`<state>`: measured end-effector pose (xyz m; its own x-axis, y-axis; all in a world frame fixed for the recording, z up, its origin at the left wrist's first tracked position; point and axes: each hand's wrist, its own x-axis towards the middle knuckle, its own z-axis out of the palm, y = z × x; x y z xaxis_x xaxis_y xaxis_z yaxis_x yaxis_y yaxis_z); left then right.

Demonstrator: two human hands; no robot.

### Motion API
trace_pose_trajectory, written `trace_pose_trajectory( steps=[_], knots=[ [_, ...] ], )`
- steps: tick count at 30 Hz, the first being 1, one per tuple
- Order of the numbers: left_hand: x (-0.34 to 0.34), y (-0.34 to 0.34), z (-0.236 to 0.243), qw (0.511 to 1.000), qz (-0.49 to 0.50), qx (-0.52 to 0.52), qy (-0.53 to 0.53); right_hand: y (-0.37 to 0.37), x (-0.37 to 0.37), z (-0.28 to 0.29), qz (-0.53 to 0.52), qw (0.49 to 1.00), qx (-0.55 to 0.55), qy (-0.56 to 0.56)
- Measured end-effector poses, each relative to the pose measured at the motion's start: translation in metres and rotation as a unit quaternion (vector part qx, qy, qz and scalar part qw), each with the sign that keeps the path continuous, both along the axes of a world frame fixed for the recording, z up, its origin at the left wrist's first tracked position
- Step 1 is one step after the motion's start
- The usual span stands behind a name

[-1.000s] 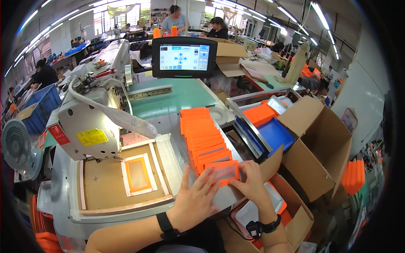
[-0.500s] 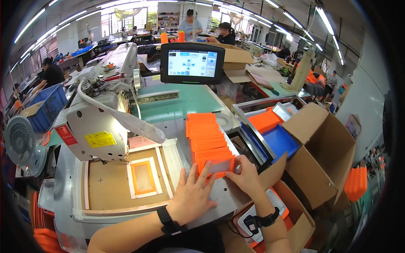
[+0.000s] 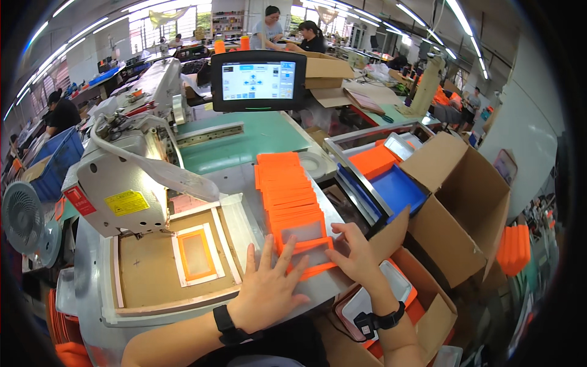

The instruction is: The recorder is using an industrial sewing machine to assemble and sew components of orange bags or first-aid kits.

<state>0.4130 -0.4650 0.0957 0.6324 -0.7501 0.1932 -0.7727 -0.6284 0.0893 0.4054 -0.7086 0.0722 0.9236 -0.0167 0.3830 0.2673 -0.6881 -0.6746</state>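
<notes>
My left hand lies over the near end of a row of overlapping orange pieces, its fingers spread and their tips on the nearest piece. That nearest orange-edged piece has a clear window and lies lower than the others, partly hidden under my fingers. At its right edge is my right hand, open, with the thumb touching the border and the index finger raised apart. To the left, a similar orange-edged piece lies inside a white-bordered opening of the brown template board.
A sewing machine head overhangs the board. Behind it stands a screen. Cardboard boxes and a blue tray are on the right. A fan stands at far left. Several people work at the back.
The nearest orange piece has slid toward me, baring the window of the piece behind it. My right index finger has lifted off. The whole view has shifted slightly.
</notes>
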Motion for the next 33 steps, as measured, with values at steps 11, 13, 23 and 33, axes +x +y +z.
trace_pose_trajectory(
  steps=[11, 13, 23, 33],
  knots=[
    [-0.019, 0.012, 0.039, 0.994, -0.062, 0.049, 0.069, -0.174, -0.116, -0.088, -0.375, 0.925, 0.058, 0.041],
    [-0.028, 0.019, 0.056, 0.989, -0.073, 0.077, 0.103, -0.200, -0.166, -0.130, -0.438, 0.868, -0.113, 0.204],
    [-0.046, 0.036, 0.065, 0.978, -0.068, 0.002, 0.197, -0.170, -0.240, -0.256, -0.559, 0.796, -0.094, 0.213],
    [-0.057, 0.055, 0.061, 0.981, -0.053, -0.090, 0.163, -0.188, -0.259, -0.163, -0.340, 0.797, 0.496, -0.061]
  ],
)
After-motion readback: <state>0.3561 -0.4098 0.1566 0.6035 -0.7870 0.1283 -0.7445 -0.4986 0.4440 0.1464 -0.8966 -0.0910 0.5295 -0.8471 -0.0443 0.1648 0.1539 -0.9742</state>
